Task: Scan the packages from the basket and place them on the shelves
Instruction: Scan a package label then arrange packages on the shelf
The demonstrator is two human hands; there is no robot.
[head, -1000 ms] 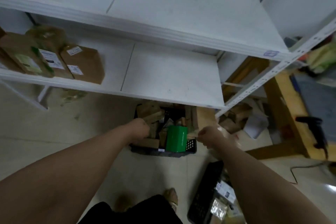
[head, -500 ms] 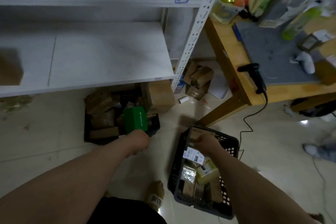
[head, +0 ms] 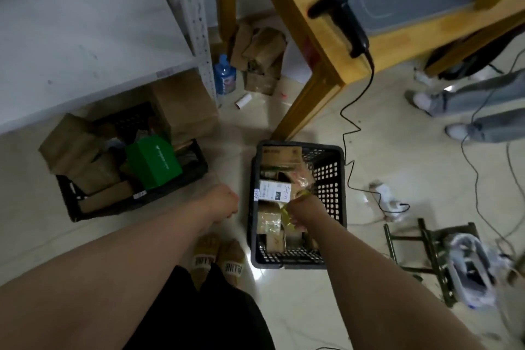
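- Now, the right hand (head: 305,210) is down inside the dark grey basket (head: 331,176), fingers curled tight on a yellow-taped packet (head: 286,217) near the middle of the load.
- Just beyond those knuckles lies a white-labelled parcel (head: 272,192) with handwriting on it. A crinkly clear bag (head: 301,176) lies beside it, and a brown carton (head: 281,155) sits flat at the far end.
- More brown parcels (head: 268,226) fill the near end of that basket, packed close together.
- The left hand (head: 221,202) hangs over the floor between the two containers. Only its back shows, so whether it is clenched or loose, I cannot tell.
- Off to the left, a black crate (head: 133,203) sits half under the white shelf (head: 71,23). A green box (head: 153,160) stands up in its middle, kraft packages (head: 71,145) are heaped on the left, and a big brown box (head: 184,111) is at the far right corner.
- A blue bottle (head: 224,77) stands by the shelf post.
- Up on the wooden table (head: 321,45), a black scanner (head: 346,17) lies at the edge, its cable trailing down to the floor.
- Tan slippers (head: 218,258) are planted just beside the grey basket.
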